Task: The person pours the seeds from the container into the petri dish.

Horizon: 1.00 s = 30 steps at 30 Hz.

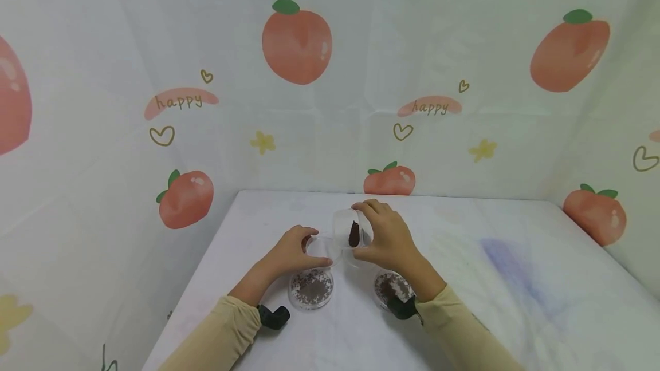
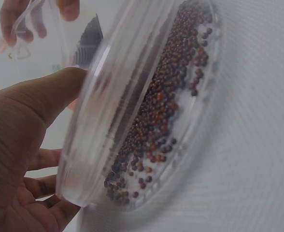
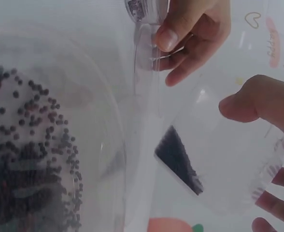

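Note:
My left hand grips a clear round dish by its rim, thumb on the near side. Just right of it, my right hand holds a clear plastic box tilted above the table, between thumb and fingers. Small dark grains lie heaped in one corner of the box. Below my left hand stands a round clear dish of small reddish-brown balls, like seeds. A similar dish of dark balls is partly hidden under my right wrist.
A white cloth covers the table, with a faint purple stain on the right. Behind it hangs a white curtain printed with fruit and hearts. Black wrist-worn devices jut out near the dishes.

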Available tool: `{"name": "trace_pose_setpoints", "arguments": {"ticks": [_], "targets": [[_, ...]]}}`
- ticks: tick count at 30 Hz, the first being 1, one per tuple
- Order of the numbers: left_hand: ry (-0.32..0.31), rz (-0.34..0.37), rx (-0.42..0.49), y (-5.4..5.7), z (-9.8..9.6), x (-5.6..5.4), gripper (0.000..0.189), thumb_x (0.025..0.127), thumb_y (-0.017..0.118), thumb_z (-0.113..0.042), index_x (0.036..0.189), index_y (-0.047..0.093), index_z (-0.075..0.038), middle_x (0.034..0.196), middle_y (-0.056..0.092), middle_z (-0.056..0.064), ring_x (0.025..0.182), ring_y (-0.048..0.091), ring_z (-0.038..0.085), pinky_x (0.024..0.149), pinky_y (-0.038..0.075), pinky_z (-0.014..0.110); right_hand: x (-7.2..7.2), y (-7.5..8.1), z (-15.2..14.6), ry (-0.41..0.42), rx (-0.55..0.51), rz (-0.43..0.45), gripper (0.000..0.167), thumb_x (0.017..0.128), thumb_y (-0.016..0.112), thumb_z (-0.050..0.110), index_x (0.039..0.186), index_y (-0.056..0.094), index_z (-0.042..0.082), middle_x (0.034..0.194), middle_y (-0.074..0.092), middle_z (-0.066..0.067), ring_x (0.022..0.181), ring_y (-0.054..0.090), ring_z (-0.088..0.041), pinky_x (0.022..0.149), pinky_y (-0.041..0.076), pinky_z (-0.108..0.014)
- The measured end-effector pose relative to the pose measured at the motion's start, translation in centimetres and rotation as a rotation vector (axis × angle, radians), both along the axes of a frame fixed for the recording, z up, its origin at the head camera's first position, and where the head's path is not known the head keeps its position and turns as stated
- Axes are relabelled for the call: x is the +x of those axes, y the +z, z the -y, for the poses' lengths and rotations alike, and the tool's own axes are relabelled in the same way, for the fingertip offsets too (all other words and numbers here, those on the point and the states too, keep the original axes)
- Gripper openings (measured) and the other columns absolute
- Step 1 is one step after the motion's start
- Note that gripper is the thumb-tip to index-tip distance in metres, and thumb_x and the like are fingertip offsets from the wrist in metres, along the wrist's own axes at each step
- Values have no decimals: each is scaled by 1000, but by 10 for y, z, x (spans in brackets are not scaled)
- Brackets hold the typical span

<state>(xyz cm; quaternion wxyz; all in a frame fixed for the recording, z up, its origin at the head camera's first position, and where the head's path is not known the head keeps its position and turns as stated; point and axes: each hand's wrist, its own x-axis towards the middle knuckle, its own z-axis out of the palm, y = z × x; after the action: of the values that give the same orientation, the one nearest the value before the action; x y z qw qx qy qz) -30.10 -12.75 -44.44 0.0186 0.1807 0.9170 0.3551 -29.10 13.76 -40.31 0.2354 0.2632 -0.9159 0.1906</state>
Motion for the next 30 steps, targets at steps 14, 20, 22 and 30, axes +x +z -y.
{"name": "trace_pose_setpoints", "arguments": {"ticks": [14, 20, 22, 30], "targets": [[-2, 9, 15, 5, 0, 6, 84, 78, 93, -46, 140, 63, 1, 107, 60, 5, 93, 52, 17, 80, 48, 35, -2, 1, 14, -2, 148, -91, 88, 62, 98, 31, 141, 63, 20, 137, 67, 1, 125, 62, -26, 92, 54, -49], [8, 17, 18, 4, 0, 6, 85, 77, 94, -47, 141, 63, 0, 111, 61, 6, 97, 53, 17, 83, 50, 36, -1, 4, 18, -9, 220, -90, 88, 63, 100, 30, 142, 64, 21, 139, 67, 1, 128, 62, -26, 95, 53, -49], [6, 16, 22, 5, 0, 6, 85, 78, 94, -47, 141, 63, 1, 111, 61, 7, 97, 53, 18, 82, 50, 36, 0, 5, 19, -7, 237, -95, 86, 64, 99, 28, 142, 64, 21, 139, 67, 0, 127, 62, -26, 96, 53, -49], [0, 16, 28, 3, 3, 6, 85, 78, 94, -46, 141, 62, 1, 109, 60, 7, 95, 52, 18, 80, 48, 35, -1, 3, 25, 20, 290, -122, 85, 65, 96, 18, 144, 63, 22, 140, 67, 1, 129, 61, -27, 99, 52, -49]]}}
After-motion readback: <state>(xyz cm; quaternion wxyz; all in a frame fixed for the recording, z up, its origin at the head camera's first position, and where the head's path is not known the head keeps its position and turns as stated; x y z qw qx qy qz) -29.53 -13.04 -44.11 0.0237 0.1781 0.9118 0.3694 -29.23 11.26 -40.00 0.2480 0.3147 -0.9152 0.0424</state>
